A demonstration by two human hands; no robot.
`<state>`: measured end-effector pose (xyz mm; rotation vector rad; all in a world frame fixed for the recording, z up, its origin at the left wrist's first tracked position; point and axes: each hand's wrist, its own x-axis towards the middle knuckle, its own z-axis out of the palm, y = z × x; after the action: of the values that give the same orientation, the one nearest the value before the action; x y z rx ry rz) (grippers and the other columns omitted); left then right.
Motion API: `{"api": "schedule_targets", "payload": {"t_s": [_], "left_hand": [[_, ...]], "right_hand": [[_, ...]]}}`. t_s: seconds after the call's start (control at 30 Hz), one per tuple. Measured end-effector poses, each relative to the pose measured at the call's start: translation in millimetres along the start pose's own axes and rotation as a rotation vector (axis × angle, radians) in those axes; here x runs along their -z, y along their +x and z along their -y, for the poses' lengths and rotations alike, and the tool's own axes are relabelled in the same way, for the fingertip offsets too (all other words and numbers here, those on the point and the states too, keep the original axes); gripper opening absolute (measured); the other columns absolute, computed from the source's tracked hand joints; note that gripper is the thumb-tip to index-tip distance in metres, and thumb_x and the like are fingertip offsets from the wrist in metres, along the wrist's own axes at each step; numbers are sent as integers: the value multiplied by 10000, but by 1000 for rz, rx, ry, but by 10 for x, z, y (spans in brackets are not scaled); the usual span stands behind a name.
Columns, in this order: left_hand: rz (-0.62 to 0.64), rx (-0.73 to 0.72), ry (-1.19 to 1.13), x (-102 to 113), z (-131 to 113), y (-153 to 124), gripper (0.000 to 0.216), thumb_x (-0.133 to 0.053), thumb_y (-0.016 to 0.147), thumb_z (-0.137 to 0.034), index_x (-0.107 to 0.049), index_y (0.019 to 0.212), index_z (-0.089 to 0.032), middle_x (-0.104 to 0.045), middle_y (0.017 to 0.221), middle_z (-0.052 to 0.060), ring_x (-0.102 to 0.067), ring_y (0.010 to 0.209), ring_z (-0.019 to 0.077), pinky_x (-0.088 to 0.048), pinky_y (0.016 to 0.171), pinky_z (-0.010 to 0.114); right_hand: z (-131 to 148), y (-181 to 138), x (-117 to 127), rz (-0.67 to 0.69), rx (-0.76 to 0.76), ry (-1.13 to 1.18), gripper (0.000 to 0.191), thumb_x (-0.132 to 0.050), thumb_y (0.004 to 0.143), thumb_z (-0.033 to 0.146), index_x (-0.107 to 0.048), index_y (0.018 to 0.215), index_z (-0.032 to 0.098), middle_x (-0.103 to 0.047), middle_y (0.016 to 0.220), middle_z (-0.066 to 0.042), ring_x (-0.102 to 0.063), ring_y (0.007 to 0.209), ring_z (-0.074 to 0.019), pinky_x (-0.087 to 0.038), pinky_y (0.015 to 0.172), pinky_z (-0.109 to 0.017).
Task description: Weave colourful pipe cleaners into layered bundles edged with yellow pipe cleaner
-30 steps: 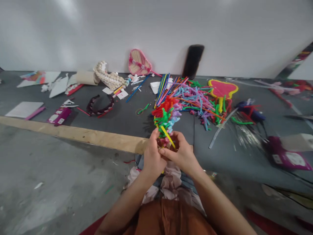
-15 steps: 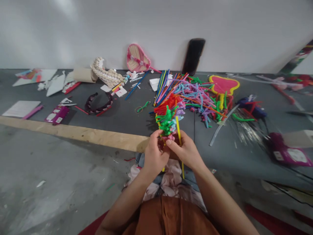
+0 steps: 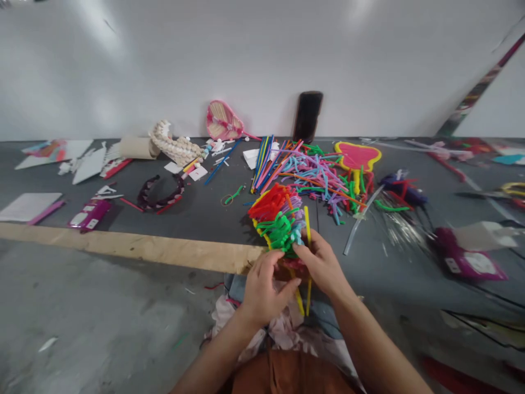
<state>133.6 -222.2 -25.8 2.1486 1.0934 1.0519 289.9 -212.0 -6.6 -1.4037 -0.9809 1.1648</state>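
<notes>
Bundled pipe cleaners form a colourful piece [image 3: 283,219] at the table's front edge, with red, green, lilac and light blue loops and a yellow border on its left. My right hand [image 3: 326,265] grips its lower right side, thumb on the front by the light blue loops. A straight yellow pipe cleaner [image 3: 307,219] stands up beside those fingers, and yellow ends hang below. At the lower edge is my left hand [image 3: 264,293], its thumb apart from its fingers; the fingertips are close to the green loops, and whether they touch is unclear.
Behind the piece lies a heap of loose pipe cleaners [image 3: 315,169], with a pink, yellow-edged shape [image 3: 356,156] to its right. A phone [image 3: 307,116] leans on the wall. A dark headband [image 3: 159,194] and purple packet [image 3: 90,213] lie left; scissors [image 3: 492,194] lie far right.
The piece has tilted, so its red and green loops show more widely. My left thumb has come away from it, while my right hand stays on it. The view has tilted up.
</notes>
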Motion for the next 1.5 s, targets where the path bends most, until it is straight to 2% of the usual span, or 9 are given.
{"api": "schedule_targets", "payload": {"t_s": [0.2, 0.43, 0.63, 0.83, 0.93, 1.03, 1.1, 1.3, 1.5], "left_hand": [[-258, 120, 104, 569, 205, 486, 270, -545, 855, -215, -555, 1125, -202, -600, 1106, 96, -577, 916, 199, -480, 808, 320], [364, 371, -21, 717, 523, 938, 286, -472, 885, -334, -637, 1077, -203, -706, 990, 60, -648, 900, 227, -487, 790, 340], [390, 557, -377, 772, 586, 901, 461, -622, 784, -412, -568, 1164, -157, -677, 1024, 75, -656, 871, 222, -522, 773, 343], [182, 571, -266, 1005, 717, 638, 379, -617, 792, -456, -572, 1036, -170, -661, 1003, 53, -632, 908, 212, -509, 803, 326], [170, 619, -276, 1038, 712, 578, 415, -640, 761, -499, -562, 997, -167, -662, 990, 59, -632, 902, 217, -514, 791, 332], [190, 677, -313, 1031, 702, 592, 463, -669, 713, -543, -543, 966, -177, -669, 964, 58, -641, 856, 219, -525, 748, 338], [205, 698, -326, 1031, 702, 613, 477, -686, 691, -550, -536, 955, -182, -673, 945, 56, -647, 841, 224, -529, 728, 342], [231, 689, -287, 1087, 709, 658, 505, -732, 649, -538, -562, 944, -165, -681, 929, 69, -654, 882, 246, -531, 786, 387], [280, 638, -213, 1133, 673, 705, 475, -733, 666, -494, -590, 971, -160, -687, 1012, 86, -644, 974, 258, -505, 881, 413]], "right_hand": [[-53, -124, 269, 184, -285, 235, 322, -700, 730, 435, -545, 912, 220, -547, 617, 57, -474, 455, -90, -374, 426, -202], [-20, -215, 375, 259, -304, 208, 335, -712, 736, 446, -559, 908, 202, -513, 564, 63, -446, 419, -78, -367, 396, -197], [127, -70, 413, 245, -247, 92, 409, -626, 786, 549, -593, 977, 189, -490, 568, 63, -448, 437, -78, -343, 418, -196], [127, -96, 482, 96, 26, -384, 322, -548, 845, 450, -610, 1013, 184, -594, 697, 13, -504, 564, -115, -385, 506, -229], [95, -139, 414, 109, 144, -586, 265, -597, 799, 346, -625, 1020, 203, -675, 875, -33, -618, 751, -180, -467, 644, -278], [107, -74, 299, 54, 228, -740, 410, -626, 761, 284, -593, 1163, 209, -667, 1123, -90, -634, 989, -263, -484, 782, -343], [139, 29, 244, 38, 191, -800, 479, -638, 762, 299, -565, 1227, 208, -678, 1134, -104, -650, 972, -283, -480, 757, -346], [180, 340, 285, 190, 149, -657, 143, -573, 834, 313, -678, 851, 217, -714, 807, -26, -636, 727, -195, -402, 623, -265], [77, 445, 351, 258, 116, -463, 291, -481, 886, 373, -647, 723, 199, -662, 690, 0, -575, 652, -151, -385, 594, -245]]}}
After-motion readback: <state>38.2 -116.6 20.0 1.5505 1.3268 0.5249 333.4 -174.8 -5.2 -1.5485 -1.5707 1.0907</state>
